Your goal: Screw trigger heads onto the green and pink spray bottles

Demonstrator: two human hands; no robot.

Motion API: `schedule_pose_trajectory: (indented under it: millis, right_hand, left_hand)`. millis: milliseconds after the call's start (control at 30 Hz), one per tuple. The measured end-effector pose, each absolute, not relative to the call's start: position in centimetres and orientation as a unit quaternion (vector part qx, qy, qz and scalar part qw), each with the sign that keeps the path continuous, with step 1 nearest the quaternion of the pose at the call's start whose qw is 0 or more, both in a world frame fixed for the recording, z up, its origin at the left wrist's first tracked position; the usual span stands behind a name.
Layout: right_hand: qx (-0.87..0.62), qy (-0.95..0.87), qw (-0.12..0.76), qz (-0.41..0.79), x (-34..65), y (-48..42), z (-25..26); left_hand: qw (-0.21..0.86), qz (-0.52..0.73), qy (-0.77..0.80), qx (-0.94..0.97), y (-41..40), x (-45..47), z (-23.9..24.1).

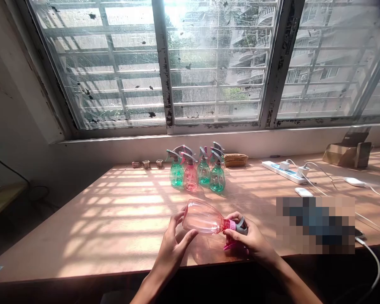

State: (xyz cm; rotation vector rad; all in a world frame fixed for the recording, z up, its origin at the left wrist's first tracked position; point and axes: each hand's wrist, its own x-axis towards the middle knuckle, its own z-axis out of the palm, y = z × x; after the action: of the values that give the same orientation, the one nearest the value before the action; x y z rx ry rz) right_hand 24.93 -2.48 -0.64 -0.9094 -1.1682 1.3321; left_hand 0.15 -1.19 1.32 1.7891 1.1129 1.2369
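Note:
A clear pink spray bottle (204, 217) lies sideways between my hands, just above the table near its front edge. Its base points left and its spray head, with a pink collar and grey top, points right. My left hand (177, 237) is closed around the base end, thumb in front and fingers behind. My right hand (245, 234) grips the collar and spray head, partly covering them. The pink trigger shows below the right hand. Beyond stand several spray bottles, among them a pink bottle (190, 178) and a green bottle (217, 179).
On the wooden table (114, 236) a white power strip (283, 172) with plugs and cables lies at the right. A cardboard box (346, 152) stands behind it. A brown bundle (236, 160) and small brown blocks (146, 164) sit along the wall under the window. A blurred patch covers something at right.

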Motion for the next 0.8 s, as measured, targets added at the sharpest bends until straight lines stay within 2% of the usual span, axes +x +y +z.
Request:
schedule_pose_trajectory:
  millis: [233, 533, 800]
  right_hand:
    - [-0.379, -0.478, 0.565, 0.556, 25.0, -2.3, -0.4]
    - [-0.400, -0.525, 0.502, 0.559, 25.3, -2.4, -0.5]
    - [-0.389, -0.484, 0.547, 0.561, 25.2, -2.2, -0.8]
  left_hand:
    - [0.282, 0.487, 0.413, 0.716, -0.6, 0.0, 0.4]
    - [0.308, 0.464, 0.432, 0.709, -1.2, 0.1, 1.3]
    - [0.259, 0.483, 0.423, 0.722, -0.9, 0.1, 0.8]
